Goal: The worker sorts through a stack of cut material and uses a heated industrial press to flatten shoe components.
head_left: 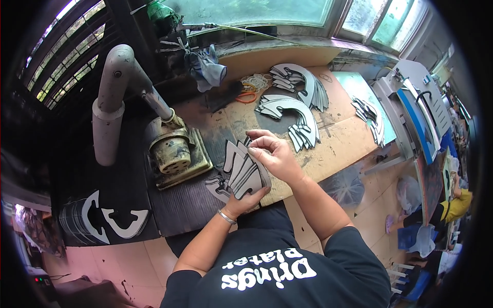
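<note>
A fanned stack of flat, pale curved cut pieces (245,173) with dark edges is in my hands at the table's front edge. My left hand (247,200) closes around its lower end, thumb over the front. My right hand (273,154) is bent over the upper right edge of the stack, with thumb and fingers pinched there. Just left of the stack, more dark-edged pieces (218,187) lie close against it, partly overlapped. Behind my hands, two fanned piles of similar pieces, a nearer pile (292,114) and a farther pile (303,82), rest on the table.
A grimy machine head (173,154) under a grey extraction pipe (117,84) stands left. Loose pieces (125,223) lie on the dark surface at far left. Orange-handled scissors (247,96) lie at the back, another pile (371,118) at right. Another person (454,205) sits far right.
</note>
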Demonstrator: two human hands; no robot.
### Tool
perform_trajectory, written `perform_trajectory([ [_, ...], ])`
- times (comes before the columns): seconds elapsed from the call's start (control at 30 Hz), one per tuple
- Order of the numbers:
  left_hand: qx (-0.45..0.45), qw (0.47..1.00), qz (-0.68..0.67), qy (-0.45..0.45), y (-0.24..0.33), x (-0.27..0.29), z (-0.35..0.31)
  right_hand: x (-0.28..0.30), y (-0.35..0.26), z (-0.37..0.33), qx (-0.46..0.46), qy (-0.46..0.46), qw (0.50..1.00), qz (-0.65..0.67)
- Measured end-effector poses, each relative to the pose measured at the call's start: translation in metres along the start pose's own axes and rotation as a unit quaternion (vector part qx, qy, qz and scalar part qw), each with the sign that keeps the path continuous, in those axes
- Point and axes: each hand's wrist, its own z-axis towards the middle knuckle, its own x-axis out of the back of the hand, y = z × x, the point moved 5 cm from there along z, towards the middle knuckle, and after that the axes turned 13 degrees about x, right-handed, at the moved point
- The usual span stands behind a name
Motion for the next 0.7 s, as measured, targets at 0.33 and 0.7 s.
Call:
perform_trajectory([
  [0.33, -0.003, 0.999, 0.029, 0.034, -0.013, 0.0, -0.002, -0.012, -0.009, 0.016, -0.022, -0.08, 0.995, -0.05],
  [0.7, -0.002, 0.986, -0.139, 0.095, 0.005, 0.014, 0.004, -0.021, 0.007, -0.01, -0.049, -0.008, 0.999, 0.017],
])
